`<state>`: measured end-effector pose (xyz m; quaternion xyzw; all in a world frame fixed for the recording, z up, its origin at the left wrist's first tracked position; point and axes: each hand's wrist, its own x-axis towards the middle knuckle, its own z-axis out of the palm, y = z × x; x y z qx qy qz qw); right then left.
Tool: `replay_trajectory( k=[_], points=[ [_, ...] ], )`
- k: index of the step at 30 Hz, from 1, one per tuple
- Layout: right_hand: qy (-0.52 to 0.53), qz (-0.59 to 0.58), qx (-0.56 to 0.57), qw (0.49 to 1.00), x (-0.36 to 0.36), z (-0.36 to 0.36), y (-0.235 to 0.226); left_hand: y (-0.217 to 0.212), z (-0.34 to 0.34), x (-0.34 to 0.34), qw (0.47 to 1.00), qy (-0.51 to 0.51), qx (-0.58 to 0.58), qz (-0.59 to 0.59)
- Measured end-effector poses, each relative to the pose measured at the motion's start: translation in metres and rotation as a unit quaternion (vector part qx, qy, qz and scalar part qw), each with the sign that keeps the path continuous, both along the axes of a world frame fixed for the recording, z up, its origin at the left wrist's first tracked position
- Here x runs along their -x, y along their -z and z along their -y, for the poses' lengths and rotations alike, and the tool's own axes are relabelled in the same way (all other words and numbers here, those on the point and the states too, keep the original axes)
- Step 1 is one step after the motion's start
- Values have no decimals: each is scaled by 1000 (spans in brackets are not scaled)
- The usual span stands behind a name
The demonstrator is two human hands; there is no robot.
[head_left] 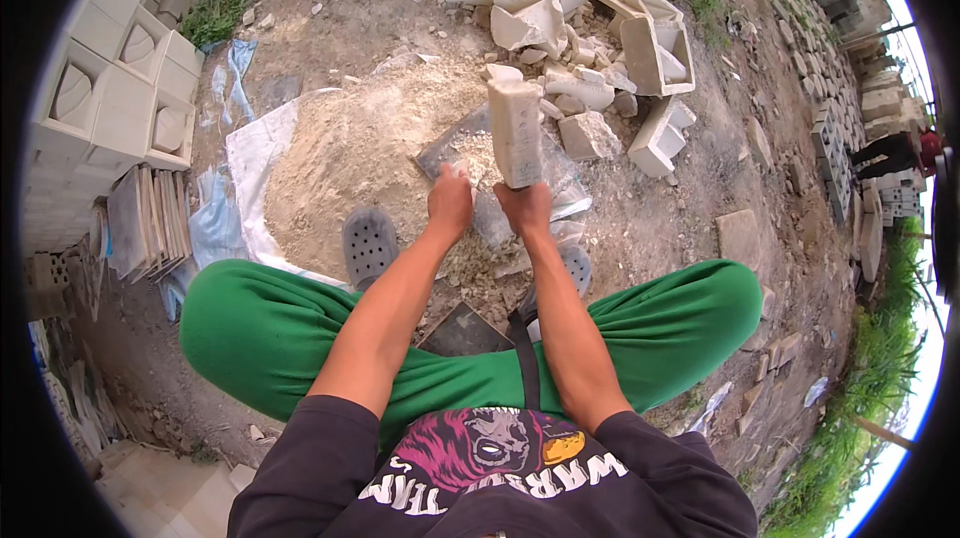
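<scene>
**Pale block held upright over the sand heap**

From my feed, the largest thing is the bare dirt yard [700, 198], filling most of the frame. At the left edge stands a stacked wall of cream moulded concrete vent blocks [110, 88], with a leaning bundle of flat grey tiles [150, 223] just below it. A heap of pale sand on a white plastic sheet [340, 158] lies centre-left, just beyond my knees. A pile of broken cream block pieces [590, 48] spreads across the upper centre and right, close behind what I am holding. My green trousers [260, 328] cross the lower middle, and a grey perforated clog [368, 243] shows beside the sand.

A dark flat slab dusted with sand [460, 153] sits at the centre, partly covered by my hands. Above it stands the tall rectangular cream concrete block [515, 133], upright and slightly tilted.

My right hand [525, 206] grips that block at its lower end. My left hand [450, 200] is curled just beside the block's base; I cannot tell whether it touches the block or grasps anything.
</scene>
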<state>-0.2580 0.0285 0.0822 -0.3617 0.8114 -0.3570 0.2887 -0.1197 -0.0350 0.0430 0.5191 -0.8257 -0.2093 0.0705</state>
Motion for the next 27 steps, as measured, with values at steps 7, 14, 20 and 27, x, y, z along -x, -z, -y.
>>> replay_trajectory(
  k=[7, 14, 20, 27],
  points=[
    [-27, 27, -100, 994, 0, 0, 13, 28, 10, -3, 991, -78, -108, -22],
    [33, -45, 40, 998, -3, 10, -17, 23, 3, 0, 998, -48, -32, -19],
    [-39, -2, -142, 989, -8, -11, 32, 35, 11, -3, 992, -89, -90, -19],
    [12, 47, -61, 997, -3, 7, -27, 3, 5, 1, 999, -26, -24, 0]
  ],
)
